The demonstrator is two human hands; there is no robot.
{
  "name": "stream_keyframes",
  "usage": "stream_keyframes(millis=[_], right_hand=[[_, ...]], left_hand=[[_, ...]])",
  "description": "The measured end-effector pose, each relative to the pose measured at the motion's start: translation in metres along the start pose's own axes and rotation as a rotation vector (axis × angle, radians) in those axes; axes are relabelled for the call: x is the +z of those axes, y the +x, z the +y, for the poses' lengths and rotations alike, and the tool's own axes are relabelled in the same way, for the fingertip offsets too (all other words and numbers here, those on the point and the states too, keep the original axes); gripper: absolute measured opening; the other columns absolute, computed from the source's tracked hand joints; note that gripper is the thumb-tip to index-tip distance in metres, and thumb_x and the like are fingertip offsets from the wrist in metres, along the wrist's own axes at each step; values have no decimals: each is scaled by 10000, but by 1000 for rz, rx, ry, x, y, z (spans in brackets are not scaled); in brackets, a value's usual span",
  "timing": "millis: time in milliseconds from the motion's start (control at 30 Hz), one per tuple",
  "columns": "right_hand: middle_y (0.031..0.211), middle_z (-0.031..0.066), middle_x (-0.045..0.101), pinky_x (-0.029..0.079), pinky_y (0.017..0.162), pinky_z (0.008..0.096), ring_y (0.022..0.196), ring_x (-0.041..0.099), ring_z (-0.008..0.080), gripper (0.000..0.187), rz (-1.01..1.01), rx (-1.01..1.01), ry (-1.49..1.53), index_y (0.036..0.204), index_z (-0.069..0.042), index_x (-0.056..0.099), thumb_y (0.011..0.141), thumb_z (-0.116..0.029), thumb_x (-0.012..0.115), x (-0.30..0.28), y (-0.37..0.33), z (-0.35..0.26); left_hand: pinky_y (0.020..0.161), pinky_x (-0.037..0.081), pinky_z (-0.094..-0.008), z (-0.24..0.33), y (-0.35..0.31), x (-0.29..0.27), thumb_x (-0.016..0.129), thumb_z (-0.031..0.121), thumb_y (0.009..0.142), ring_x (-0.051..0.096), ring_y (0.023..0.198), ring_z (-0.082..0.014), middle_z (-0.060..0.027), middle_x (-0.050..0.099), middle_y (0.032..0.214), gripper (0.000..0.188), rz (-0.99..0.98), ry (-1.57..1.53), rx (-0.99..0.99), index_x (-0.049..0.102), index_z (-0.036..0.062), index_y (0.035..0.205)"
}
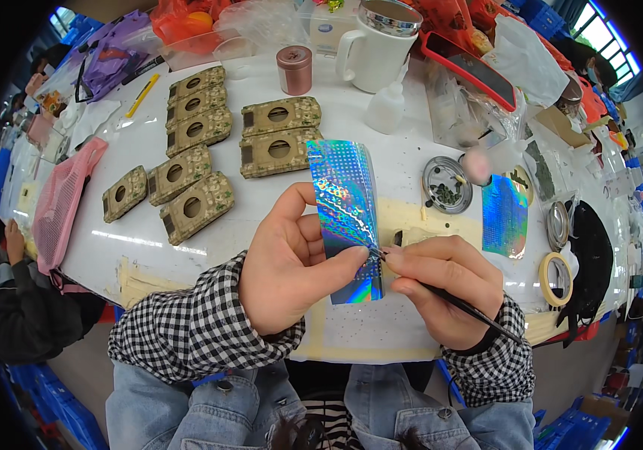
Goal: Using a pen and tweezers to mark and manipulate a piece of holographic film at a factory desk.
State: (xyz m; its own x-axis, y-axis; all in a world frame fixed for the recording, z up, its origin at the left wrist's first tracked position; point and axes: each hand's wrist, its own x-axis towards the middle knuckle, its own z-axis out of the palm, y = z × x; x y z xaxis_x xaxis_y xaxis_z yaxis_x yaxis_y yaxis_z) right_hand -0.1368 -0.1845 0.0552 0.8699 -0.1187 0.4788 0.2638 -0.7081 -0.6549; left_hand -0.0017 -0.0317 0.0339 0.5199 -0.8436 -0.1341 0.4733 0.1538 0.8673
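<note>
Upright in my left hand (280, 274) is a shiny blue-silver holographic sticker sheet (346, 195), pinched near its lower right edge between thumb and fingers. My right hand (452, 281) is closed around slim black tweezers (475, 309). Their tip meets the sheet's right edge beside my left thumb; whether a sticker is caught in it is too small to tell. Beyond my left hand, several camouflage-painted toy tank hulls (297, 142) with round holes lie on the white table (250, 217). A second holographic sheet (505, 229) lies right of my right hand.
A round dish (429, 171) holds small dark pieces. Tape (545, 281) lies at the right. Farther back stand a white mug (374, 56), a squeeze bottle (386, 112), a pink canister (294, 71) and a red-cased phone (471, 69). A pink mesh bag (66, 199) lies left.
</note>
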Motion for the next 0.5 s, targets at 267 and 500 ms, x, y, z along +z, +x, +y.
stream_keyframes(millis=[267, 500], right_hand=[[955, 109, 657, 558, 750, 315, 872, 665, 238, 338, 1, -8, 1, 1067, -28, 675, 742, -20, 769, -3, -2, -1], [1001, 120, 647, 555, 783, 322, 919, 658, 254, 365, -28, -27, -6, 1099, -27, 663, 750, -34, 767, -5, -2, 0]], left_hand=[[864, 520, -272, 1, 0, 1, 628, -60, 840, 625, 986, -137, -127, 639, 1075, 486, 18, 10, 1, 348, 0, 1233], [847, 527, -274, 3, 0, 0, 629, -66, 845, 637, 962, -144, -139, 656, 1049, 465, -7, 37, -32, 362, -3, 1220]])
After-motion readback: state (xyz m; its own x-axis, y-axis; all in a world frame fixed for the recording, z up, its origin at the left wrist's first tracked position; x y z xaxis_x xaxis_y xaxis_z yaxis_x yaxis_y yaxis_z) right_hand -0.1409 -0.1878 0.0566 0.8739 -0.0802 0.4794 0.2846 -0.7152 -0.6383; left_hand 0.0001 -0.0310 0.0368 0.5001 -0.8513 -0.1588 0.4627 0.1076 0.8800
